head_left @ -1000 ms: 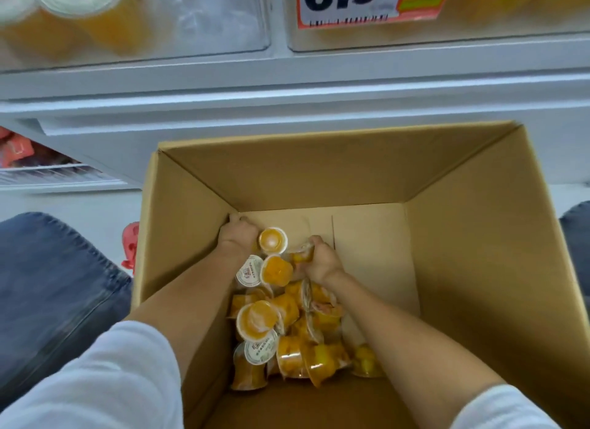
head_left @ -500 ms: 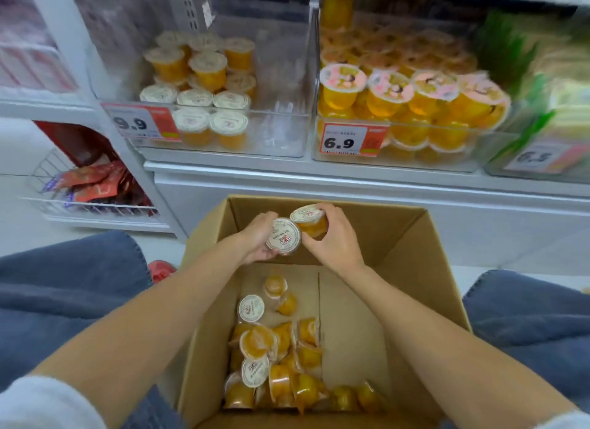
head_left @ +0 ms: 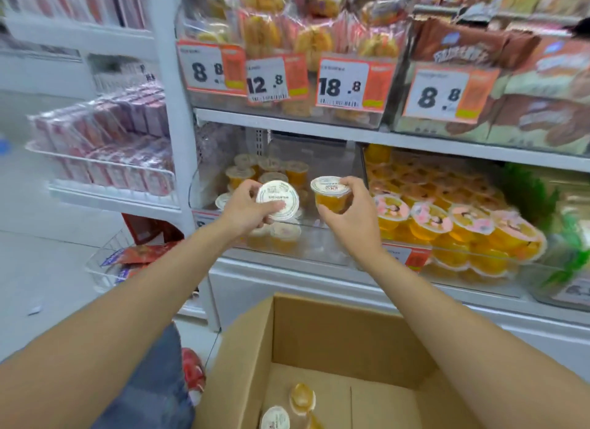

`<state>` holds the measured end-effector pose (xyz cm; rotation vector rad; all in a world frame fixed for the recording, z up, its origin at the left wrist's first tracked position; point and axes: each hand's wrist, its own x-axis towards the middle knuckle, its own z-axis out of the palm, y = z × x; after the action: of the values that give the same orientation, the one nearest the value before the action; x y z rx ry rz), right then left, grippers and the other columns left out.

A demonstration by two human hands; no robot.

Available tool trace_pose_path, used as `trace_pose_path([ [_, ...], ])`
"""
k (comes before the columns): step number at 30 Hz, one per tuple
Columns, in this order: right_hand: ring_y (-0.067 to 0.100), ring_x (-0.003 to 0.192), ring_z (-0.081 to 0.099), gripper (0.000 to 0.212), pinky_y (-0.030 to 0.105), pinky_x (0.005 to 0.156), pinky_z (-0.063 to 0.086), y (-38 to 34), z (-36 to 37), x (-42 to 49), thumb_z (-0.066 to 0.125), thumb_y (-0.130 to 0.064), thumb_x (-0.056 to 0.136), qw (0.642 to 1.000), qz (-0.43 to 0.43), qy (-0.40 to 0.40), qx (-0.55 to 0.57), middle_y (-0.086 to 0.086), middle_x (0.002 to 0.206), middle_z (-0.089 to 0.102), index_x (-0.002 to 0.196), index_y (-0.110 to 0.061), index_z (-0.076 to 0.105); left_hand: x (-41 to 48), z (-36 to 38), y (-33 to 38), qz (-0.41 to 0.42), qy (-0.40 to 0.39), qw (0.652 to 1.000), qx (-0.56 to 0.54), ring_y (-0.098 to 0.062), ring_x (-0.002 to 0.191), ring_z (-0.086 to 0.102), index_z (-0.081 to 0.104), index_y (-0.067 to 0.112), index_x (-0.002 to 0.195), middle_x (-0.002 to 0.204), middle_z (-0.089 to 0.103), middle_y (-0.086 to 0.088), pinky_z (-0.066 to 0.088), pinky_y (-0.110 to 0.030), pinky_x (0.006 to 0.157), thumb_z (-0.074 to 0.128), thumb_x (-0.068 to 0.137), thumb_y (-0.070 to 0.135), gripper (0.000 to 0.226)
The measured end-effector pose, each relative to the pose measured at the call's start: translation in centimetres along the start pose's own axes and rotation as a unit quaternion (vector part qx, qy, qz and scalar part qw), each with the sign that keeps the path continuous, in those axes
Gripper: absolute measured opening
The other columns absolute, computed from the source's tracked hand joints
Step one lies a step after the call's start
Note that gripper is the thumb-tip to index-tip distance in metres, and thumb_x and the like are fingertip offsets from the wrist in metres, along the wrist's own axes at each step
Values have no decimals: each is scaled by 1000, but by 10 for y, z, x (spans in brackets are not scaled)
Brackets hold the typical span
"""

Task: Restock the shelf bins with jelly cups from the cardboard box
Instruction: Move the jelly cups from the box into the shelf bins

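My left hand grips a jelly cup tilted so its white lid faces me. My right hand holds a second orange jelly cup upright, fingers round its rim and base. Both cups hover in front of the clear shelf bin, which holds several white-lidded orange cups. The open cardboard box stands below, with a few jelly cups visible on its bottom.
A neighbouring bin to the right is packed with pink-lidded orange cups. Price tags and snack packs fill the shelf above. Wire baskets of red packets hang at left. My denim-clad knee sits beside the box.
Both hands lifted out of the box, each with a jelly cup, and rose to the front of the left shelf bin. The view tilted up from the box to the shelves.
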<state>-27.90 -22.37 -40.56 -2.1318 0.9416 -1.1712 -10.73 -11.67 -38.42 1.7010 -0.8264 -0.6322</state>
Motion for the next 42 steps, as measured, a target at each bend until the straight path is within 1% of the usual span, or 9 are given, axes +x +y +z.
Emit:
trace_pose_path([
  [6, 28, 104, 62, 46, 36, 89, 51, 11, 58, 70, 74, -30, 74, 992, 89, -41, -74, 7, 110, 68, 113, -17, 55, 81, -34, -14, -23, 45, 980, 191, -25, 75, 61, 60, 10, 89, 91, 67, -14, 46, -31, 56, 72, 83, 22, 18],
  [9, 30, 104, 63, 47, 35, 86, 53, 22, 89, 87, 74, -33, 77, 983, 141, -90, -74, 10, 111, 66, 114, -16, 50, 105, -45, -22, -56, 29, 959, 277, -33, 89, 64, 62, 1, 102, 97, 65, -20, 48, -36, 68, 65, 89, 19, 22],
  [13, 20, 101, 63, 58, 24, 79, 49, 30, 111, 93, 78, -36, 70, 977, 165, -127, -50, 3, 115, 61, 121, -20, 54, 110, -54, -34, 52, 60, 821, 565, -33, 103, 61, 49, 8, 124, 117, 60, -14, 49, -37, 79, 58, 92, 20, 35],
  [16, 17, 92, 63, 38, 23, 76, 49, 31, 106, 91, 71, -28, 76, 984, 141, -102, -43, 0, 102, 65, 111, -17, 61, 103, -56, -37, 105, 106, 730, 667, -32, 99, 64, 56, 17, 121, 116, 58, -9, 49, -38, 75, 49, 95, 46, 39],
  [21, 20, 131, 46, 36, 25, 107, 33, 26, 108, 89, 45, -22, 99, 973, 61, -195, -105, 4, 147, 44, 131, -9, 58, 110, -63, -49, 93, 10, 888, 451, -22, 117, 58, 64, 25, 125, 132, 60, -4, 45, -33, 96, 62, 87, 50, 46],
  [24, 21, 145, 26, 46, 30, 118, 20, 27, 114, 89, 41, -23, 101, 963, 41, -230, -137, 1, 158, 25, 146, -11, 39, 107, -63, -48, 89, -11, 891, 445, -20, 122, 56, 60, 22, 131, 136, 58, -2, 43, -30, 100, 65, 83, 53, 57],
  [35, 21, 146, 21, 51, 46, 118, 18, 36, 110, 90, 44, -28, 97, 954, 21, -230, -189, -3, 159, 24, 147, -30, 36, 104, -58, -53, 72, 67, 906, 411, -25, 105, 65, 62, 20, 128, 125, 65, -6, 50, -33, 87, 65, 90, 31, 40],
  [38, 24, 114, 59, 44, 44, 105, 42, 21, 94, 86, 48, -18, 92, 986, 23, -129, -105, 7, 130, 62, 135, -22, 55, 77, -48, -39, 121, 174, 883, 419, -21, 89, 66, 71, 23, 96, 98, 71, 1, 53, -34, 75, 59, 90, 35, 18],
  [42, 22, 84, 60, 22, 35, 69, 53, 1, 58, 50, 52, -11, 84, 975, -128, 1, -183, 2, 87, 70, 91, -12, 72, 18, -7, -18, 126, 130, 934, 309, -16, 66, 56, 55, 24, 70, 66, 58, 6, 44, -31, 59, 53, 87, 28, 18],
])
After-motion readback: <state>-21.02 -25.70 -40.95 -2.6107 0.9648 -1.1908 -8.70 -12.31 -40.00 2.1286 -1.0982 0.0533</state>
